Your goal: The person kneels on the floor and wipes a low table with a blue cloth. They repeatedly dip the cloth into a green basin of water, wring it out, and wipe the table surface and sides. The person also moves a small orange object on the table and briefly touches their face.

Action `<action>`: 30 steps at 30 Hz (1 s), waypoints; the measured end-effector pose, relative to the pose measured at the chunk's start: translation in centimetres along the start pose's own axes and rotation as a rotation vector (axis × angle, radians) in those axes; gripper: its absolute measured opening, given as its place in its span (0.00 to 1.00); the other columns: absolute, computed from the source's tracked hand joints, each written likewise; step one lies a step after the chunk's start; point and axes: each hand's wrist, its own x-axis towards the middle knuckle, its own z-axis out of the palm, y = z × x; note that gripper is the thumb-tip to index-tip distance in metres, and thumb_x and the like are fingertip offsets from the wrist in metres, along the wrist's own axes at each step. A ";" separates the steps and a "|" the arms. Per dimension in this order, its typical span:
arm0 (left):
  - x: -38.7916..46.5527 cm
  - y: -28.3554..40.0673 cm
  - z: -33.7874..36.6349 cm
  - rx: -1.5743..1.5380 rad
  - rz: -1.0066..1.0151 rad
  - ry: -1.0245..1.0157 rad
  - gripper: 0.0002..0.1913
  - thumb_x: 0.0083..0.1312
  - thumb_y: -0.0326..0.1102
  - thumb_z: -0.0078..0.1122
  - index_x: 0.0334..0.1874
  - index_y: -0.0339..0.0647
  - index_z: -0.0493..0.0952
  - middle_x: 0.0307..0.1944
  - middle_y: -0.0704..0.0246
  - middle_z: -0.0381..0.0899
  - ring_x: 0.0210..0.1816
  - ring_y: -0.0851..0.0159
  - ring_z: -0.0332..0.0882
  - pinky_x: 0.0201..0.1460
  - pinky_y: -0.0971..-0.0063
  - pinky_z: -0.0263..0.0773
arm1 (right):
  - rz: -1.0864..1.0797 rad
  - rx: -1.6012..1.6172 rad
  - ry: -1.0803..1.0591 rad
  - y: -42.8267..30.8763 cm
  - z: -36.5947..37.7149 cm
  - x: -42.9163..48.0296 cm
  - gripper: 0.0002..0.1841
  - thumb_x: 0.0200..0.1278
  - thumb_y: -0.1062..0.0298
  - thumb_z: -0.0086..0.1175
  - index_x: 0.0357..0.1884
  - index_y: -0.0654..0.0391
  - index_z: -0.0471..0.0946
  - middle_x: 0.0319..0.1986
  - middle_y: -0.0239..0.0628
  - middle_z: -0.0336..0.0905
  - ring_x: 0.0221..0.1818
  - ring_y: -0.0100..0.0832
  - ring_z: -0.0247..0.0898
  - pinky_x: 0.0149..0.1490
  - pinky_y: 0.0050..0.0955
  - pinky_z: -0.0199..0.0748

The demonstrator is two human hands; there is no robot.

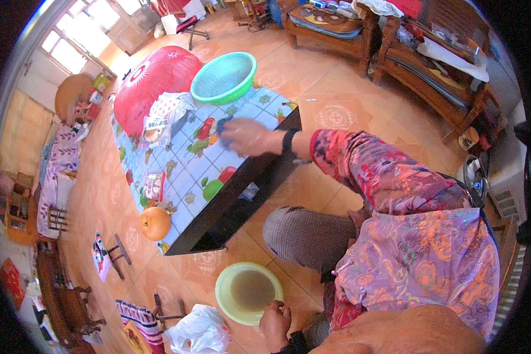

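My right hand point(248, 136) presses a dark blue cloth point(224, 131) on the fruit-patterned tablecloth point(181, 161) of a low table. The hand is slightly blurred, and part of the cloth is hidden under it. Below, my left hand point(275, 322) has its fingers curled at the rim of a pale green basin point(223, 305); whether it grips the rim I cannot tell. Murky water point(253, 290) stands in that basin, which is on the floor beside the table.
Across the table are a red mesh food cover point(159, 79), a turquoise colander point(223, 77), bagged food point(157, 128), a small packet point(154, 186) and a round orange-brown object point(155, 224). A white plastic bag point(199, 332) and stools point(119, 256) occupy the floor. Wooden armchairs point(332, 37) hold clutter.
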 end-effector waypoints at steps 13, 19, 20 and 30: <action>0.4 -1.0 0.7 -0.057 -0.006 0.072 0.11 0.54 0.33 0.62 0.40 0.42 0.84 0.36 0.56 0.87 0.42 0.49 0.85 0.49 0.58 0.77 | -0.200 0.050 0.058 -2.4 0.0 -3.1 0.22 0.63 0.58 0.58 0.57 0.57 0.79 0.57 0.50 0.76 0.62 0.51 0.69 0.66 0.46 0.68; 0.9 -1.1 0.8 -0.044 0.032 0.084 0.11 0.54 0.33 0.62 0.39 0.39 0.83 0.37 0.54 0.87 0.43 0.49 0.85 0.49 0.58 0.78 | 0.115 -0.129 0.151 5.4 -3.8 -6.7 0.16 0.63 0.61 0.56 0.51 0.55 0.80 0.47 0.49 0.78 0.54 0.52 0.73 0.58 0.49 0.73; 0.9 -1.1 0.8 -0.046 0.025 0.066 0.11 0.54 0.33 0.62 0.40 0.40 0.83 0.38 0.54 0.87 0.43 0.49 0.85 0.50 0.58 0.78 | 0.130 -0.158 0.226 6.6 -4.6 -7.7 0.16 0.64 0.60 0.55 0.50 0.55 0.80 0.47 0.48 0.78 0.54 0.51 0.73 0.58 0.49 0.73; 0.9 -1.4 1.3 -0.083 0.041 0.076 0.11 0.55 0.34 0.62 0.40 0.43 0.84 0.37 0.56 0.86 0.42 0.48 0.84 0.49 0.56 0.78 | 0.561 0.666 0.108 7.1 -12.5 -10.7 0.20 0.73 0.52 0.49 0.50 0.58 0.81 0.36 0.33 0.80 0.38 0.26 0.73 0.45 0.33 0.75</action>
